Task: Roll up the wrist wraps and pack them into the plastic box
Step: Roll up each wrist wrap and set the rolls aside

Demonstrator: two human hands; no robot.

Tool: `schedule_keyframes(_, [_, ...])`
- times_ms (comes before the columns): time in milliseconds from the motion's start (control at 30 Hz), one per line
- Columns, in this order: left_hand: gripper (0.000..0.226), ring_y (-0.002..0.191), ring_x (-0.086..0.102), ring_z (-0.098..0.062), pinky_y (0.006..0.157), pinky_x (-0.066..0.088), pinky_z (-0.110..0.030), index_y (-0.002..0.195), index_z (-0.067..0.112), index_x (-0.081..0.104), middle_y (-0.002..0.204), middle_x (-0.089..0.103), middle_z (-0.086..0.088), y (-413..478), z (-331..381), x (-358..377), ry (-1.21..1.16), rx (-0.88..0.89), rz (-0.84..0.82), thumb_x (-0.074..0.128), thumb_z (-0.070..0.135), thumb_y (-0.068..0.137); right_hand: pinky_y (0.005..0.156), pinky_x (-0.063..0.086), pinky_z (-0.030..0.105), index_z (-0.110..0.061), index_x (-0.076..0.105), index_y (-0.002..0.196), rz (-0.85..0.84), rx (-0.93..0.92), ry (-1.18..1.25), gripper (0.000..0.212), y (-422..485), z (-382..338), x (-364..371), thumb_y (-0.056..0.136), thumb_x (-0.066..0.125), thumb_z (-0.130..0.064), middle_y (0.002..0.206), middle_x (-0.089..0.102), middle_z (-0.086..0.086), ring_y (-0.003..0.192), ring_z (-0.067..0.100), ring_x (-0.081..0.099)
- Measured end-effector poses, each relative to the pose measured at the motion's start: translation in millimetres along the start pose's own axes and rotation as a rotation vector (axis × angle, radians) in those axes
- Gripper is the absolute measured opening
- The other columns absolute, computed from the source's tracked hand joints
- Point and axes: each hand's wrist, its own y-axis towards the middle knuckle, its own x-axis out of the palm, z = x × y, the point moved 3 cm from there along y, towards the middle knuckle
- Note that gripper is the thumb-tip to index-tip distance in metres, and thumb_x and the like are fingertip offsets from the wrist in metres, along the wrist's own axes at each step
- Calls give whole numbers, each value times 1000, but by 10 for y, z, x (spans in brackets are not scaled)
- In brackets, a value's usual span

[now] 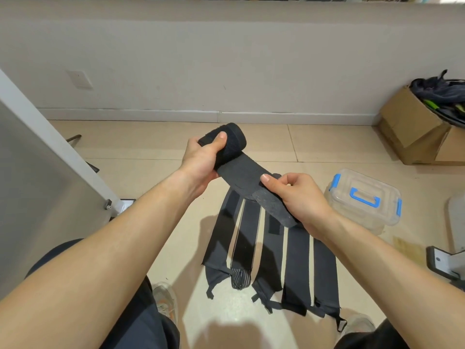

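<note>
**Mid-roll on one wrist wrap, the rest on the floor**

Biggest thing in view is the plain wall [226, 59] ahead, then the beige tile floor [151, 147] I'm sitting over. A grey panel [30, 172] leans in on my left. Over in the far right corner sit some cardboard boxes [407, 122] with dark stuff piled in the top one.

Right below my arms, the flat wraps [271, 253] lie side by side on the floor. They're all black, and one has a striped end nearest me. The plastic box [377, 215] is on the floor just to the right of them, not touching. It's clear, with blue clips and a blue handle, and the lid is on.

The wrap I'm rolling [235, 139] is up in the air above that row, held between both hands. The rolled part is fat and dark, and a loose tail runs down from it toward my right side.

My left grip [201, 159] is wrapped round the roll, thumb on top. My right grip [299, 197] pinches the loose tail near its rough velcro end, thumb pressed flat on the fabric and fingers curled under.

My shoes [164, 301] poke in at the bottom.
</note>
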Motion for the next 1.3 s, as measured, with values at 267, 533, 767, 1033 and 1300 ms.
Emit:
schedule_keyframes(267, [47,102,67,-24,87,61,-46,122,25,45,113,64,-4,-19,-125,89,302,204,-126,78,19,89,40,41,18,-8,70,80,-161,51,389,26,-95,-207,-41,98,67,-27,59,67,-1,46,6,59])
schedule_keyframes(533, [57,94,67,-23,83,61,-47,115,28,51,104,63,-4,-74,-175,192,305,225,-205,85,16,71,41,36,23,-10,72,89,-165,134,488,22,-87,-213,-100,98,67,-30,66,65,1,52,12,53])
schedule_keyframes(767, [55,91,66,-23,80,60,-44,110,32,51,108,61,-7,-127,-238,223,330,192,-215,82,16,68,44,39,25,-15,71,86,-135,162,478,19,-95,-211,-119,99,64,-27,63,66,-2,51,10,57])
schedule_keyframes(1033, [51,78,63,-22,75,57,-44,109,30,51,100,63,-5,-155,-237,177,270,120,-220,80,15,70,56,58,32,-20,66,120,-221,-7,556,46,-59,-229,-217,93,39,6,88,76,15,61,23,68])
schedule_keyframes(1300, [43,82,69,-22,79,64,-45,116,24,49,110,60,-8,-202,-241,198,261,26,-278,72,1,88,59,48,28,-32,69,85,-140,-336,151,27,3,-237,-309,84,81,-8,77,66,1,68,15,56])
